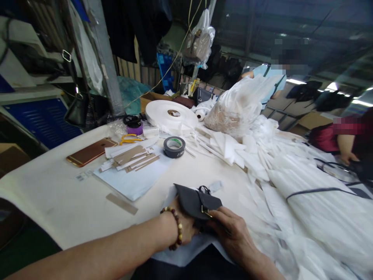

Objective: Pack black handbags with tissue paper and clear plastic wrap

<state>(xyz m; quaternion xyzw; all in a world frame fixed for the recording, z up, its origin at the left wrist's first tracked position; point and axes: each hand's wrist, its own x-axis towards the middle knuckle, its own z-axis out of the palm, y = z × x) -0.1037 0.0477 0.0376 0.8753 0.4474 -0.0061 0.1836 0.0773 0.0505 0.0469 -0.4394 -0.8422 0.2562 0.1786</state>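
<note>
A small dark grey fabric piece (pixel 194 201) with a gold metal clip lies at the near edge of the white table (pixel 64 194). My left hand (pixel 183 223), with a bead bracelet on the wrist, is tucked under and closed on the piece's near side. My right hand (pixel 230 229) pinches the same piece by its lower right corner, next to the clip. A thin black cord sticks up from the piece's top.
A phone (pixel 91 151), card strips (pixel 132 157), grey tape roll (pixel 174 147), white ribbon reel (pixel 171 114) and purple spool (pixel 134 126) lie at left and centre. White fabric heaps (pixel 305 194) and a plastic bag (pixel 239 107) fill the right. Two people work at far right.
</note>
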